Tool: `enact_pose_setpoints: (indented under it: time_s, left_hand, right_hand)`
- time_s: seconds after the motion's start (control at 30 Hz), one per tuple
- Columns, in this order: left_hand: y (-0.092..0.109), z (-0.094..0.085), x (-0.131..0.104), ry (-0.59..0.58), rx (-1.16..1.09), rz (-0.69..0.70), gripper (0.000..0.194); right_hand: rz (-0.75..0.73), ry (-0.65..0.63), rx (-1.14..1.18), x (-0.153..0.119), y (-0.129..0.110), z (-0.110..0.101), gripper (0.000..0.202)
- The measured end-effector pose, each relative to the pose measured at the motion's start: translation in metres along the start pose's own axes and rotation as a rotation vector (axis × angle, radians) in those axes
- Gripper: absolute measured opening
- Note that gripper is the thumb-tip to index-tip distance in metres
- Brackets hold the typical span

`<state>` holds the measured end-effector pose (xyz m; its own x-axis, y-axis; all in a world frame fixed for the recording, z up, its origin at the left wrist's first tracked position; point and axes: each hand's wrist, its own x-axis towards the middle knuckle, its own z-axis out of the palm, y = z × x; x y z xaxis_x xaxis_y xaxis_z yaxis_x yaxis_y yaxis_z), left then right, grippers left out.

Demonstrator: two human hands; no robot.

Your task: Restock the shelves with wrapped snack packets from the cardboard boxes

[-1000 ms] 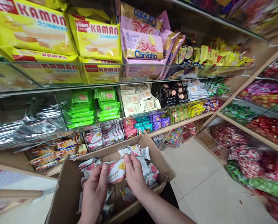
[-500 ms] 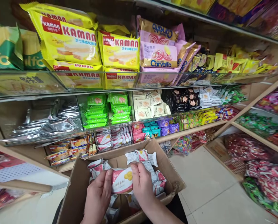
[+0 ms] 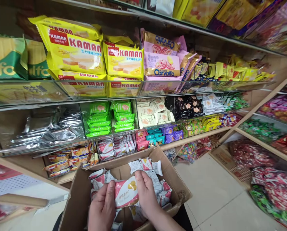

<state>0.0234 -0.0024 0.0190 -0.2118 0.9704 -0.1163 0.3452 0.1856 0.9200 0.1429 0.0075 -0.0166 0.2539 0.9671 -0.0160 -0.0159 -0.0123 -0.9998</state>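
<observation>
Between my two hands is a pink and white snack packet (image 3: 126, 193) with yellow round pieces printed on it. My left hand (image 3: 102, 205) is closed on its left end, thumb on top. My right hand (image 3: 145, 195) grips the other end the same way. The packet is held above an open cardboard box (image 3: 76, 192). Inside the box lie several similar small packets (image 3: 147, 164), heaped along both sides and partly hidden under my hands.
Ahead stands a glass-fronted shelf (image 3: 124, 86) with yellow wafer packs (image 3: 73, 48), green packets (image 3: 99, 118) and silver packets (image 3: 44, 125). Similar pink and white packets (image 3: 107, 147) fill a low compartment. Bagged sweets (image 3: 273, 186) lie on the tiled floor (image 3: 215, 192) at right.
The packet has tilted so that its printed face turns more toward me, still held at both ends. The view has shifted slightly, with the upper shelves sitting lower in the picture.
</observation>
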Motion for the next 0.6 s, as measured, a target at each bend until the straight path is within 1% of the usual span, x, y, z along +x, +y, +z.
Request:
enact_pose_setpoints:
  time_s: [0.13,0.23,0.3,0.37,0.43,0.47,0.5,0.57,0.6]
  left_hand:
    - [-0.003,-0.003,0.005,0.023,0.212,0.086,0.036]
    - [-0.003,-0.007,0.009,0.034,0.287,0.146,0.034]
    - [0.0,-0.009,0.008,0.024,0.268,0.137,0.035]
    - [0.001,-0.009,0.006,0.023,0.207,0.104,0.037]
    - [0.001,-0.009,0.003,0.032,0.168,0.093,0.037]
    - [0.0,-0.009,0.003,0.037,0.173,0.1,0.037]
    - [-0.001,-0.01,0.002,0.048,0.197,0.115,0.036]
    - [-0.006,-0.012,0.003,0.065,0.266,0.154,0.035]
    - [-0.008,-0.013,0.005,0.067,0.296,0.171,0.035]
  right_hand:
    - [-0.077,-0.04,-0.073,0.003,-0.002,-0.003,0.036]
    - [-0.118,-0.044,-0.111,0.003,-0.004,-0.003,0.034]
    - [-0.103,-0.022,-0.109,0.002,-0.004,-0.002,0.034]
    - [-0.054,0.012,-0.077,0.002,-0.003,0.0,0.034]
    - [0.001,0.002,-0.018,0.001,-0.004,0.001,0.035]
    - [0.022,-0.045,0.018,0.001,-0.005,0.0,0.035]
    - [0.036,-0.123,0.06,0.001,-0.006,-0.002,0.033]
    - [0.069,-0.346,0.152,0.001,-0.008,-0.007,0.027]
    - [0.106,-0.459,0.192,0.001,-0.009,-0.01,0.029]
